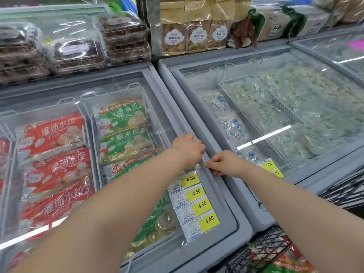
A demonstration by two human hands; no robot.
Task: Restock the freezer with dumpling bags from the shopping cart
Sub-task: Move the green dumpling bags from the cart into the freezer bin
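Your forearms point(122, 203) lead to left hand point(188, 148) and right hand point(222, 164), fingers curled on the freezer lid point(215, 196) edge, while dumpling bags point(285, 261) wait in the shopping cart point(262, 241) below-right of your fingers, so loading seemingly hasn't begun.

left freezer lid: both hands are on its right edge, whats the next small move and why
Probably slide the glass lid toward the left to open the freezer. The left hand and right hand both grip the lid's right edge, the lid covers the green dumpling bags below, and bags wait in the shopping cart at lower right.
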